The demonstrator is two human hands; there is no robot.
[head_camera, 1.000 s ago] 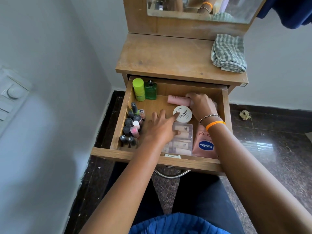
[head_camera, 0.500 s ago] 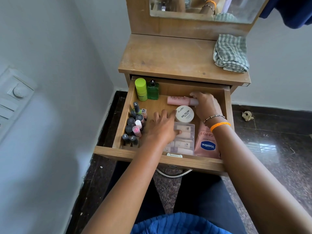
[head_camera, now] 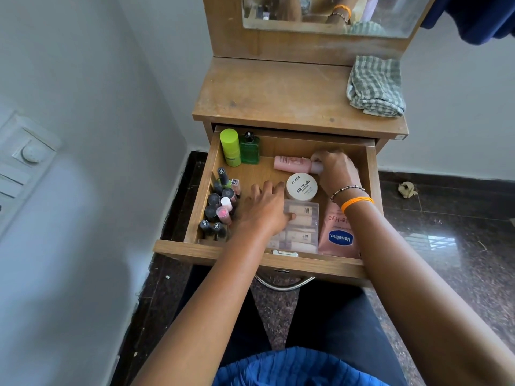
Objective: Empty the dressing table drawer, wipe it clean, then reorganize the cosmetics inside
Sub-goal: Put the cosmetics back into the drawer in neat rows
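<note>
The wooden drawer stands pulled out. My right hand grips the cap end of a pink bottle lying at the back. My left hand rests, fingers relaxed, on a clear case of small tubes, with its fingertips beside a white round jar of nail polish remover pads. Several nail polish bottles stand along the left wall. A lime green bottle and a green glass bottle stand in the back left corner. A pink Vaseline tube lies at the front right.
A folded checked cloth lies at the right of the dressing table top, below the mirror. A white wall with a switch panel is close on the left. A crumpled scrap lies on the dark floor.
My left fingertips have drawn slightly back from the white jar. My right hand has stayed on the pink bottle's cap end. The view has shifted a little.
</note>
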